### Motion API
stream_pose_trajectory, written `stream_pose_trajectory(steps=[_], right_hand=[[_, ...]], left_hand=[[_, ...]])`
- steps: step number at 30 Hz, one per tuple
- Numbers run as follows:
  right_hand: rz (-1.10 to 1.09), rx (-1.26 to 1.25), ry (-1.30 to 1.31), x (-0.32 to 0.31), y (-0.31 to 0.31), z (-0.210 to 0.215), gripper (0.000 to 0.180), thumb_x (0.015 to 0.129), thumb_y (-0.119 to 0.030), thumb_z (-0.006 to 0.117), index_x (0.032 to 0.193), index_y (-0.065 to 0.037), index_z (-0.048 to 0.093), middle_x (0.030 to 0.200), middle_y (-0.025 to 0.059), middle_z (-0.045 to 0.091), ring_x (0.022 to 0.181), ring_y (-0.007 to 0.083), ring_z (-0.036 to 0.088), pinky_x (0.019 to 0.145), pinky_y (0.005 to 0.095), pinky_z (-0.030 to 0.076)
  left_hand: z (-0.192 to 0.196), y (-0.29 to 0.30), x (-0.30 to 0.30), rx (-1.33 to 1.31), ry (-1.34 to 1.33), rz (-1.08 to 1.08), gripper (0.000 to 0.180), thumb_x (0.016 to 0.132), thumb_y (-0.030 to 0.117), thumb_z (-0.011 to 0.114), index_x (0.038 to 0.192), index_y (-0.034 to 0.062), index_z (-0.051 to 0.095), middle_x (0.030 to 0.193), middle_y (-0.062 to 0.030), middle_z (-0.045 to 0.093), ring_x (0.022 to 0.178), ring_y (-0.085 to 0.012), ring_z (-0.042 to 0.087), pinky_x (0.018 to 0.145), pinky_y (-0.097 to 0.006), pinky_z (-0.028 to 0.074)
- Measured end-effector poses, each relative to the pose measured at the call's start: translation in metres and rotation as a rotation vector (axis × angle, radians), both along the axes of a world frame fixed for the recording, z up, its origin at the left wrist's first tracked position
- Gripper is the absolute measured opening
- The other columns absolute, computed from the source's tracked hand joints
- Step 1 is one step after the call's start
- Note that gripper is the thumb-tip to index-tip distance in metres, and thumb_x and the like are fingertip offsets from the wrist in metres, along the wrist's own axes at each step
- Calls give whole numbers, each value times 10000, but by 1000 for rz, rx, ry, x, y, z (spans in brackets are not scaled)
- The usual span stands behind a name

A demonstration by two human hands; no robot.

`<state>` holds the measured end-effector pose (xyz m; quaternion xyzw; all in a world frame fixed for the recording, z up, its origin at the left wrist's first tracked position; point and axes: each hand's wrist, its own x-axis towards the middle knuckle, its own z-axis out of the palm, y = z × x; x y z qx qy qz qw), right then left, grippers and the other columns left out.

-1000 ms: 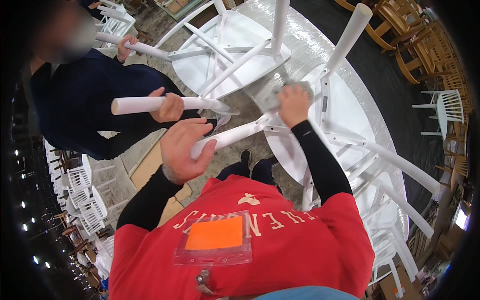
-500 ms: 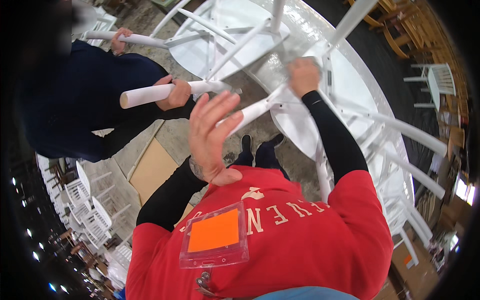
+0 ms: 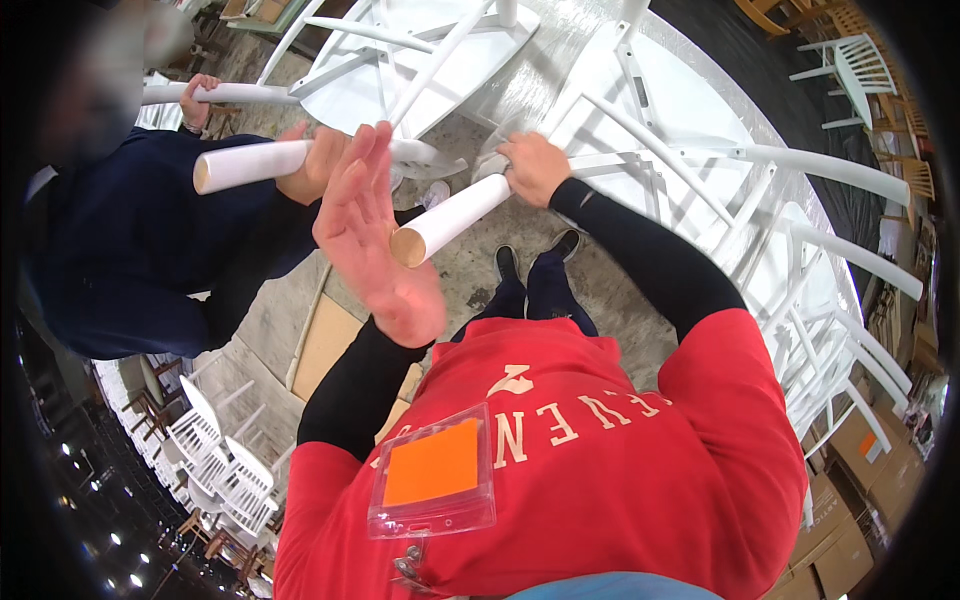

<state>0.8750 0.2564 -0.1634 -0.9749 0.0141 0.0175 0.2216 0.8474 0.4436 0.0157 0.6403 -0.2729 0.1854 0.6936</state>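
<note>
A white chair point(image 3: 640, 100) lies upside down on the table, one leg point(image 3: 455, 215) jutting toward me with its bare wood end facing me. My right hand point(image 3: 537, 168) curls round that leg near the seat. A greyish patch shows by its fingertips; I cannot make out what it is. My left hand point(image 3: 375, 240) is open beside the leg's free end, fingers stretched out and the palm close to the wood. Whether it touches the leg is unclear.
At left, a person in dark clothes has one hand point(image 3: 308, 165) on a leg of another upturned white chair point(image 3: 420, 60). The table point(image 3: 700, 45) has a shiny covering. More white chairs point(image 3: 800, 330) stand to the right, others point(image 3: 240, 480) at lower left. Cardboard boxes point(image 3: 850, 540) sit lower right.
My right hand has come left and nearer, from over the chair seat onto the leg. My left hand has shifted left to the leg's end. The leg now points more toward me.
</note>
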Motion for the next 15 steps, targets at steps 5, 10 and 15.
stream_pose_trajectory(steps=[5, 10, 15], right_hand=[[-77, 1017, 56, -38, 57, 137, 315, 807, -289, 628, 1047, -114, 735, 1108, 144, 668, 1045, 353, 611, 852, 438, 505], [159, 756, -681, -58, 73, 133, 277, 843, -162, 602, 1084, -88, 719, 1096, 147, 640, 935, 330, 578, 807, 400, 489], [-404, 528, -349, -61, 41, 4, 242, 820, -214, 645, 1018, -85, 694, 1071, 146, 599, 1020, 364, 564, 860, 424, 481]], left_hand=[[-9, 2, 3, 71, -181, 188, 811, 942, 701, 324, 1341, 2, 413, 1418, -287, 471, 1393, -424, 392, 1181, -553, 195], [-9, 4, 2, 93, -211, 200, 851, 928, 739, 301, 1342, 6, 426, 1422, -273, 481, 1405, -411, 375, 1188, -564, 151], [-7, -9, 11, 48, -293, 87, 870, 925, 772, 286, 1315, 13, 457, 1398, -270, 503, 1411, -405, 369, 1181, -564, 192]])
